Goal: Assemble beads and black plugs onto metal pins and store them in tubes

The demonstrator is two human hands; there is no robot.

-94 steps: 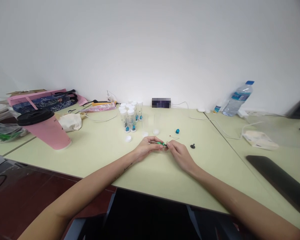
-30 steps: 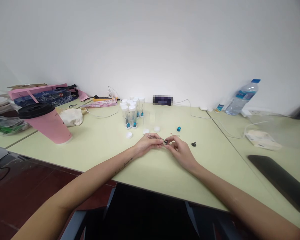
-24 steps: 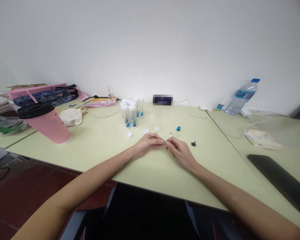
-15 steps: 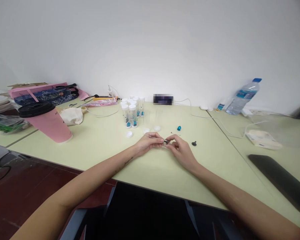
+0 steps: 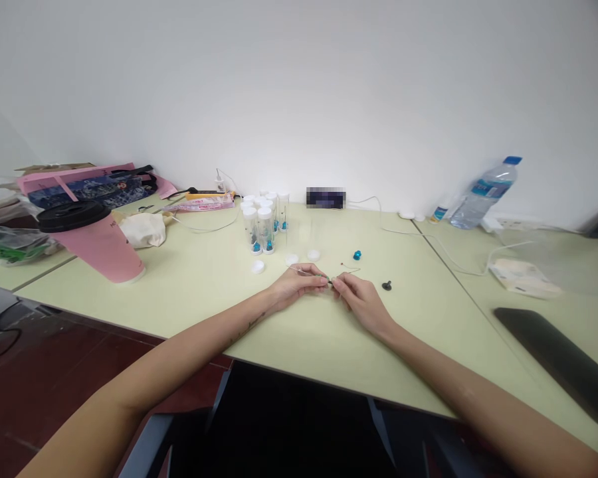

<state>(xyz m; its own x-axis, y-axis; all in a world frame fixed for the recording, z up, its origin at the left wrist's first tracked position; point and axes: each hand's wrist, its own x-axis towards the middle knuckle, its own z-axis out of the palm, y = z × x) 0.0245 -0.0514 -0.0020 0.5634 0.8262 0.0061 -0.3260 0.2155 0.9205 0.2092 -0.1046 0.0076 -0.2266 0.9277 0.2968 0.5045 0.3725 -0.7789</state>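
My left hand and my right hand meet over the table, fingertips almost touching. Between them is a small dark piece, mostly covered by the fingers; its kind I cannot make out. Both hands pinch at it. A thin pale wire or stick lies across the left fingers. Just beyond the right hand rests a thin wire with a red tip. A shiny blue part sits farther back, and a black knob-like piece lies to the right. White round caps are behind the hands.
Several clear tubes with white caps stand behind my left hand. A pink cup with a black lid is at left. A water bottle leans at the back right, near a white cable. A long dark pad lies at right.
My right fingers have closed in from a raised, arched pose to a lower pinch on the small dark piece. The left hand has hardly moved.
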